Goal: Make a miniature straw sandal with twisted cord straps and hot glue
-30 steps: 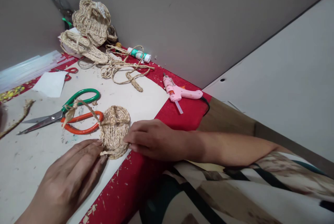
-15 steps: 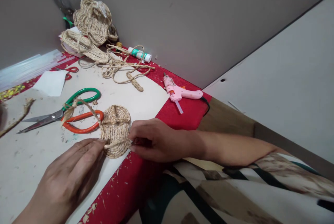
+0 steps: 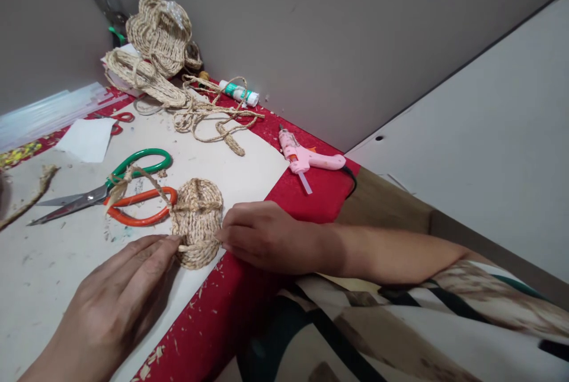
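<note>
Left hand [image 3: 120,293] lies flat and open on the white board [image 3: 53,263], fingers stretched out, fingertips pressing the left end of a jute cord [image 3: 195,245] where it crosses the woven jute oval [image 3: 198,213]. Right hand [image 3: 262,236] comes in from the other side, fingers curled, tips touching the cord's right end at the oval's rim; whether they pinch it or only press, I cannot tell. The oval sits at the board's near edge, just beside the red cloth [image 3: 311,192]. Touching its left side are the scissors [image 3: 133,192], one handle green, one orange, with a cord tail looped over them. Farther back, a pink glue gun [image 3: 306,159] lies on the cloth, and a heap of woven jute pieces [image 3: 155,44] stands in the corner.
</note>
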Available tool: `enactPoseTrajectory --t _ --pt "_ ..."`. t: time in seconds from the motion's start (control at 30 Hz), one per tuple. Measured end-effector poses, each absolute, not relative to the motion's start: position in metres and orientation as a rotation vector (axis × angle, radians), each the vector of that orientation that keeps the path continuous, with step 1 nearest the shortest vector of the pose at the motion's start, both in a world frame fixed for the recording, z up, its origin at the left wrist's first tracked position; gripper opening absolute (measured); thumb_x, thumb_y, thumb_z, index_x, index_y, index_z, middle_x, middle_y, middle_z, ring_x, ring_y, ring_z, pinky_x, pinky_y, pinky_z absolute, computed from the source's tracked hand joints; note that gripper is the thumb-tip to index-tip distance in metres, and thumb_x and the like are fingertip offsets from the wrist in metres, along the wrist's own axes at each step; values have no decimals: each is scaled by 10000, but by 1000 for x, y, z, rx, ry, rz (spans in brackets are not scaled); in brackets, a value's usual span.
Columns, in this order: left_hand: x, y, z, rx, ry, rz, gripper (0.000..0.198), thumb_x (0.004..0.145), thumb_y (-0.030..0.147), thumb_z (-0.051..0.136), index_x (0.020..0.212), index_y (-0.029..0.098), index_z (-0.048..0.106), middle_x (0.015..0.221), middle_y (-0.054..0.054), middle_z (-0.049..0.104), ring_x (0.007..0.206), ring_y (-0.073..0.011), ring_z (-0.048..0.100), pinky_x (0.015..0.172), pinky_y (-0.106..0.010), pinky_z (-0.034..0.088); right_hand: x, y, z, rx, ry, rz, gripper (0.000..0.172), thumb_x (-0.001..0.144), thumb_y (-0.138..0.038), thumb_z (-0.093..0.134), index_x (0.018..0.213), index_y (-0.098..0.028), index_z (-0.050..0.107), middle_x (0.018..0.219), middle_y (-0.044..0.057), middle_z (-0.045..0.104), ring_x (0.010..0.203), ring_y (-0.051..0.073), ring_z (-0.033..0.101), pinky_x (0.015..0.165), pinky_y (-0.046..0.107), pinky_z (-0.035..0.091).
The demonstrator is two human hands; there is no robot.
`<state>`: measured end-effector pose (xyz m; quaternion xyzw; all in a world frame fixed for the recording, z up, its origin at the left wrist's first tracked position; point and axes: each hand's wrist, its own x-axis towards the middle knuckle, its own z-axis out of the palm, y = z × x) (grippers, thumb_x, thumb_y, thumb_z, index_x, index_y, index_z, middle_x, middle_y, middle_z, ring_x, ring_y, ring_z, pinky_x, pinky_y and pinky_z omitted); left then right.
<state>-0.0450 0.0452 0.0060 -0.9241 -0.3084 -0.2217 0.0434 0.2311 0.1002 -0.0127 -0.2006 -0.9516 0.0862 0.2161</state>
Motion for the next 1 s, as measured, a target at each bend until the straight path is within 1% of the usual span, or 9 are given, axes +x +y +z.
enactPoseTrajectory --t 0.13,0.23,0.33,0.47,0.57,0.63,0.77,0.9,1.0 --pt "-44 45 6 -2823 -956 -673 582 901 53 543 1476 79 453 1107 -189 738 1066 -251 690 887 -392 586 233 99 -10 -521 -2689 219 275 1006 -160 411 831 -142 623 848 49 654 784 134 539 718 254 423" --pt "-47 45 4 -2844 -981 -670 607 897 48 544 1492 96 437 1145 -190 728 1093 -256 679 907 -395 576 234 99 -11 -504 -2685 185 259 1008 -154 415 858 -146 626 856 39 649 762 130 515 724 255 412" --pt "-47 46 3 -2846 -997 -668 524 895 37 532 1416 92 521 1155 -183 725 1105 -250 675 918 -382 570 233 99 -13 -496 -2650 129 252 1010 -148 420 866 -149 626 843 27 642 742 130 497 710 256 399" --pt "-41 48 3 -2786 -1095 -731 294 919 139 591 1208 94 621 1014 -147 741 958 -219 705 848 -345 591 233 99 -14 -484 -2659 111 246 995 -126 421 852 -152 619 841 24 633 735 132 484 699 260 388" --pt "-37 48 5 -2741 -1129 -710 286 936 278 615 1149 88 632 974 -142 735 910 -218 706 820 -342 601 233 99 -12 -485 -2673 122 259 999 -129 407 847 -154 616 848 27 634 749 133 490 702 264 386" --pt "-36 47 6 -2744 -1128 -708 284 950 311 589 1132 97 633 968 -136 735 906 -214 709 811 -336 607 233 99 -13 -491 -2670 118 253 1003 -139 413 850 -155 615 848 25 635 751 130 491 699 266 384" --pt "-35 48 12 -2809 -1273 -731 207 964 289 538 1093 167 644 963 -80 751 870 -178 725 780 -293 616 232 99 -17 -499 -2656 107 234 998 -136 417 866 -147 611 841 27 630 746 124 492 676 271 372" --pt "-36 49 18 -2884 -1293 -730 109 914 200 606 999 219 670 986 -34 768 902 -167 735 804 -280 612 232 99 -18 -496 -2677 136 241 996 -126 397 902 -136 619 828 35 626 742 130 506 663 278 372" --pt "-38 50 18 -2896 -1283 -744 145 883 147 640 1006 218 671 1024 -38 771 928 -179 735 830 -295 608 232 98 -16 -523 -2713 167 229 988 -125 411 908 -136 626 828 39 633 734 137 514 650 285 373"
